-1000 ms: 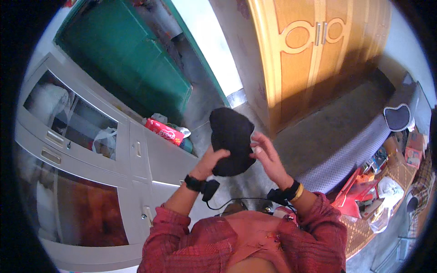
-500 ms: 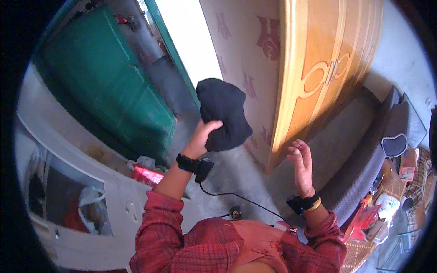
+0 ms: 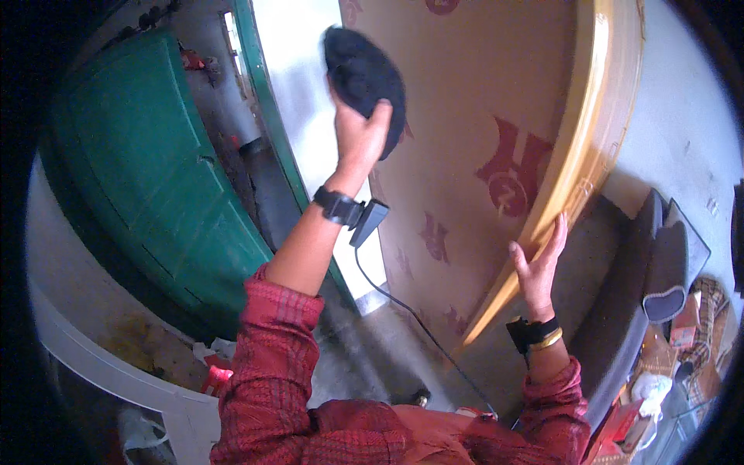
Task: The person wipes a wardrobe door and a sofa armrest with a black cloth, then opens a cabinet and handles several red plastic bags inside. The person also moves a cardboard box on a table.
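My left hand (image 3: 360, 139) is raised far forward, its fingers closed around a folded dark cloth (image 3: 370, 81). The cloth is black and soft-looking, and its exact kind is hard to make out. It hangs in front of the white wall strip (image 3: 298, 54) and the brown patterned side panel (image 3: 465, 93) of the wardrobe. My right hand (image 3: 539, 267) is open, thumb and fingers apart, with nothing in it. It appears beside the yellow wooden front edge (image 3: 573, 167) of the wardrobe; whether it touches is unclear. Both wrists wear black straps, and a cable (image 3: 411, 314) runs from the left one.
A green door (image 3: 139, 178) stands at the left, beside a doorway with a green frame. Low at the left is a whitish cabinet (image 3: 182, 411). A grey sofa (image 3: 612, 318) lines the right, with boxes, bags and a plaid cloth (image 3: 709, 306) near it.
My left hand has moved up and forward with the dark cloth, which now looks turned more edge-on. My right hand has shifted slightly right. The view has tilted, bringing the wardrobe's side more into sight.
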Demonstrator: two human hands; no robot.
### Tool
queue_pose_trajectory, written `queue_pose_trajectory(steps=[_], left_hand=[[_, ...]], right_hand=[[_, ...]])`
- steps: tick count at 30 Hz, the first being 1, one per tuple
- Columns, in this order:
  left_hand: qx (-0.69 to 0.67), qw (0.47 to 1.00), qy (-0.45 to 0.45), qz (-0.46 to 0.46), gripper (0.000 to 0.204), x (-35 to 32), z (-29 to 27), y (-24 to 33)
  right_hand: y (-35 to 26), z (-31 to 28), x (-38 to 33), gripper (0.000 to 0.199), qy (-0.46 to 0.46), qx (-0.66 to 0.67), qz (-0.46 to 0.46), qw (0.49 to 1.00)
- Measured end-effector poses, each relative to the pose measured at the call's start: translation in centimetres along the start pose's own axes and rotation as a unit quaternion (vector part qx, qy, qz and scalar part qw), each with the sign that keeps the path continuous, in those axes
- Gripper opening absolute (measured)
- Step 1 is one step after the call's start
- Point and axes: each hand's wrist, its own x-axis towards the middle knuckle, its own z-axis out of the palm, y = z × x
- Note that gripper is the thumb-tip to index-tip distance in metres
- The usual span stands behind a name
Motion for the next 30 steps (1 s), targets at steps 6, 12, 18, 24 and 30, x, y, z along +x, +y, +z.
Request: queue_pose_trajectory(steps=[6,12,18,24,30], left_hand=[[0.135,0.940,-0.124,0.289,0.083,2.7,8.9,1.9],[0.079,0.868,-0.277,0.405,0.054,-1.3,9.4,2.5],[0.118,0.951,0.006,0.287,0.055,13.5,7.8,-8.2],[0.241,0.969,0.020,-0.060,0.080,10.9,1.7,-23.7],[0.128,0.930,-0.092,-0.333,0.062,-8.1,-1.5,-30.6]], right_hand=[[2.8,3.6,-1.0,0.098,0.040,0.153,0.059,0.986],[3.3,3.9,-2.8,0.098,0.021,0.144,0.105,0.984],[3.3,4.1,-2.9,0.101,0.087,0.128,0.107,0.982],[3.3,4.2,-2.6,0.100,0.114,0.083,0.102,0.985],[2.7,4.5,-2.2,0.104,0.130,0.097,0.119,0.980]])
